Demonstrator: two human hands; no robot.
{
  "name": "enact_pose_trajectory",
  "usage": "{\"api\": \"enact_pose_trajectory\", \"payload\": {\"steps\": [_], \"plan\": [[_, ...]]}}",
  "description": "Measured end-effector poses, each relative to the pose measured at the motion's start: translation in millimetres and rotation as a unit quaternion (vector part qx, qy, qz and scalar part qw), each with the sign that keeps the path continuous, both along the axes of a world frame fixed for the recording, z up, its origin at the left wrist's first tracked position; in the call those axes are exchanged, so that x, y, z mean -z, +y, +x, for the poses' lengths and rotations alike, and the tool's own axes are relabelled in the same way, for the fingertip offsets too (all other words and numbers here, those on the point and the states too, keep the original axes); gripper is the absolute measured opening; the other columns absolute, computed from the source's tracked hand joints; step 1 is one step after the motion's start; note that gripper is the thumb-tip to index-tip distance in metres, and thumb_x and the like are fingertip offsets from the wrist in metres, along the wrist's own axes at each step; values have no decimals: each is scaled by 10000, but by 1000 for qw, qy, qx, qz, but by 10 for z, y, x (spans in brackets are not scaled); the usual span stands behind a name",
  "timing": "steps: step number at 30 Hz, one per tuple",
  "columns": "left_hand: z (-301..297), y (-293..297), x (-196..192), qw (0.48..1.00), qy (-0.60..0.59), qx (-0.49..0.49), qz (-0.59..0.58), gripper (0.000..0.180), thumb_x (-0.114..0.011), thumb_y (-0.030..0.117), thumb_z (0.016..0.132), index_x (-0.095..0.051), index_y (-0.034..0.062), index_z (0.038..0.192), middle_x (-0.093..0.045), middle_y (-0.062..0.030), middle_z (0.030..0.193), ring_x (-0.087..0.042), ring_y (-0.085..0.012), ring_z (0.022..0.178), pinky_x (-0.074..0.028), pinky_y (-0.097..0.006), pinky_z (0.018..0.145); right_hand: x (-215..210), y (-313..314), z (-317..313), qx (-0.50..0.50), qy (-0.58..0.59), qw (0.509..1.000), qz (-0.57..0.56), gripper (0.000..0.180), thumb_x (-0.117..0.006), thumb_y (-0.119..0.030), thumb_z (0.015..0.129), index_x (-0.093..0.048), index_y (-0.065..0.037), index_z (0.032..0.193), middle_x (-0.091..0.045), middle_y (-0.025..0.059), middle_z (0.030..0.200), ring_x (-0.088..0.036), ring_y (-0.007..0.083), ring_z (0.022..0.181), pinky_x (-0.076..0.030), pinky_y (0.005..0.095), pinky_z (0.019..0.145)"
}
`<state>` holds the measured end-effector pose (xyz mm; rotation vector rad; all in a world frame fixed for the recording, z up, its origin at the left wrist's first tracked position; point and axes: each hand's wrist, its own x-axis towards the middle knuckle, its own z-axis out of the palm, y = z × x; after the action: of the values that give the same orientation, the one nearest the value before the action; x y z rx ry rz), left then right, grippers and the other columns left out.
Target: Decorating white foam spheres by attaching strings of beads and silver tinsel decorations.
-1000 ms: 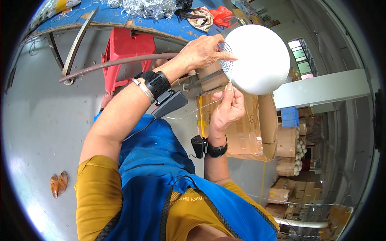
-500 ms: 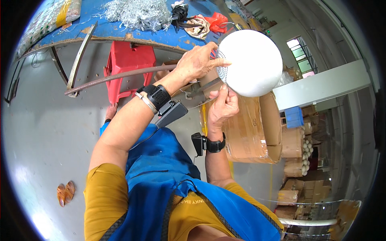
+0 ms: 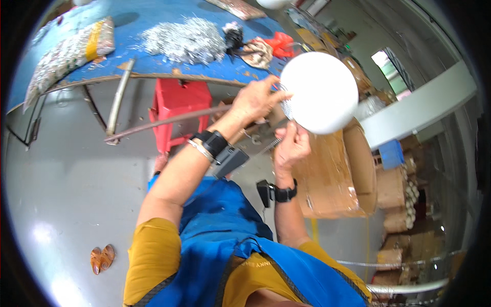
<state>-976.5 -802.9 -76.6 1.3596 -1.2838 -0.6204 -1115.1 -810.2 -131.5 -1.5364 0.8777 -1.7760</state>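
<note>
A round white globe shade (image 3: 321,92) is held up in front of me. My left hand (image 3: 258,100) grips it at its ribbed metal neck on the left side. Just below, my right hand (image 3: 291,146) is pinched at the neck's underside, fingers closed against it; what it pinches is too small to tell. Both wrists wear black bands with small devices attached.
A blue table (image 3: 153,56) holds a pile of silvery metal parts (image 3: 184,38), a clear bag of parts (image 3: 66,51) and red and black scraps. A red plastic stool (image 3: 179,110) stands under it. An open cardboard box (image 3: 332,179) sits at right, stacked boxes beyond.
The globe and both hands shifted slightly as my view moved. My right hand rose from below the globe to close in right under its neck.
</note>
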Motion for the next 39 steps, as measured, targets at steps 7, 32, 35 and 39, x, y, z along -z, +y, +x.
{"api": "enact_pose_trajectory", "payload": {"steps": [7,32,35,39], "plan": [[-1,-94,169,989,-74,51,-115,424,-513,362,878,-550,-25,1048,-594,-187,811,-558,-253,730,-438,-342,662,-46,97,-68,0,33,999,-7,154,-545,-76,867,-588,58,929,-591,53,614,-516,79,510,-432,204,496],[-36,15,37,993,-92,-20,-75,768,-707,512,660,-511,-74,1115,-516,-77,557,-494,-160,501,-408,-302,476,-131,112,-42,-29,-11,999,38,194,-553,-125,868,-607,44,947,-571,32,580,-491,59,493,-408,191,486],[-35,33,16,992,-108,-4,-60,882,-691,627,584,-467,-38,1118,-544,-97,608,-561,-232,579,-445,-349,532,-118,117,-38,-25,-15,998,48,192,-549,-121,870,-606,43,951,-570,28,587,-487,56,494,-406,189,486],[-57,34,28,993,-93,-35,-61,872,-690,612,602,-436,-28,1137,-540,-96,603,-563,-232,570,-446,-356,524,-94,101,-45,-29,-18,998,46,188,-546,-115,872,-600,48,951,-570,26,587,-485,54,494,-407,189,485]]}}
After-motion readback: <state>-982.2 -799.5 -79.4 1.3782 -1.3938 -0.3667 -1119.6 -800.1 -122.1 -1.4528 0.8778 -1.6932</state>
